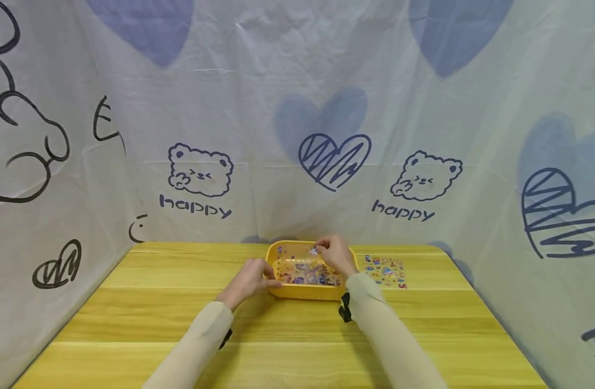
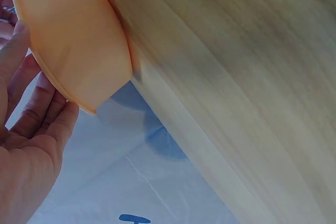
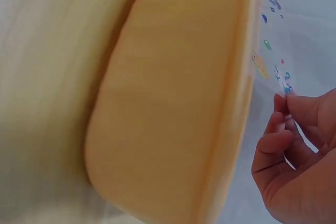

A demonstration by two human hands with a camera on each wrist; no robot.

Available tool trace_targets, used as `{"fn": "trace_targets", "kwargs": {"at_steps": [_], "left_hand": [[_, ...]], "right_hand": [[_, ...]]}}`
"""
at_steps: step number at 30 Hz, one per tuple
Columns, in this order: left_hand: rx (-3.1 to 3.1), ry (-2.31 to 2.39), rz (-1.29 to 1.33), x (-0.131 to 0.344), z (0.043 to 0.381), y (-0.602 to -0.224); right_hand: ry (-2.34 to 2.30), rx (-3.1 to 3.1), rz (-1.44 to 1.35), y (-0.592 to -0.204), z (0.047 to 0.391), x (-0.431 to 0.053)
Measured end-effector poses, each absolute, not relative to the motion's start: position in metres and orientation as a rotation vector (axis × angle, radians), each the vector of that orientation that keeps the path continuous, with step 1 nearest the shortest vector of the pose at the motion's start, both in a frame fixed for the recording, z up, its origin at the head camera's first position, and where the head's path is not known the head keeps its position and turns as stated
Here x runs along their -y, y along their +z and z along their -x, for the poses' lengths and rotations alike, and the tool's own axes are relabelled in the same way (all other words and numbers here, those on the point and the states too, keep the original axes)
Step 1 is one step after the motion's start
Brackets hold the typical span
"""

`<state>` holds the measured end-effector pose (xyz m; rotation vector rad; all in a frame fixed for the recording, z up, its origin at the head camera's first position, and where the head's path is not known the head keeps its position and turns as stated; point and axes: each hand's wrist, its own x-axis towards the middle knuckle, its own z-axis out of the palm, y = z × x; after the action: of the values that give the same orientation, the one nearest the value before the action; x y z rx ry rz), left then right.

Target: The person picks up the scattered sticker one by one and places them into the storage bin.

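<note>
A yellow-orange plastic tub [image 1: 307, 293] stands at the far side of the table, with many small colourful stickers [image 1: 312, 274] showing inside it. My left hand [image 1: 248, 278] holds the tub's left end, thumb at the front rim; in the left wrist view its fingertips [image 2: 68, 111] lie along the rim. Above the tub's back right part, my right hand [image 1: 337, 255] pinches the edge of a clear sticker sheet [image 3: 273, 59] between thumb and forefinger. Small coloured prints dot that see-through sheet, which extends over the tub's rim in the right wrist view.
Another clear sticker sheet [image 1: 387, 272] lies flat on the wood-grain table [image 1: 287, 346], right of the tub. White cloth [image 1: 278, 135] printed with hearts and bears hangs behind the table's far edge and along both sides.
</note>
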<state>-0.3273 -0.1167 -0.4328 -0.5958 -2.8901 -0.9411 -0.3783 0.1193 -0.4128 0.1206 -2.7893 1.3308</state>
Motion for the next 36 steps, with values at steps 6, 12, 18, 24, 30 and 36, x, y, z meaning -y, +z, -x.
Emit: {"fn": "trace_targets", "kwargs": {"at_steps": [6, 12, 18, 24, 30, 36], "left_hand": [[2.896, -0.944, 0.601, 0.117, 0.328, -0.432], [2.887, -0.944, 0.618, 0.117, 0.327, -0.431], [2.894, -0.950, 0.611, 0.117, 0.327, -0.430], [2.893, -0.937, 0.609, 0.117, 0.328, -0.430], [2.894, -0.947, 0.601, 0.117, 0.327, -0.429], [2.899, -0.939, 0.597, 0.116, 0.326, -0.429]], "right_hand": [[1.235, 2.839, -0.076, -0.426, 0.380, -0.117], [1.131, 2.890, -0.088, -0.432, 0.381, -0.117], [1.143, 2.954, -0.130, -0.434, 0.381, -0.118], [1.103, 3.019, -0.214, -0.433, 0.381, -0.119], [1.064, 3.100, -0.312, -0.433, 0.381, -0.121], [1.125, 3.150, -0.314, -0.434, 0.380, -0.126]]}}
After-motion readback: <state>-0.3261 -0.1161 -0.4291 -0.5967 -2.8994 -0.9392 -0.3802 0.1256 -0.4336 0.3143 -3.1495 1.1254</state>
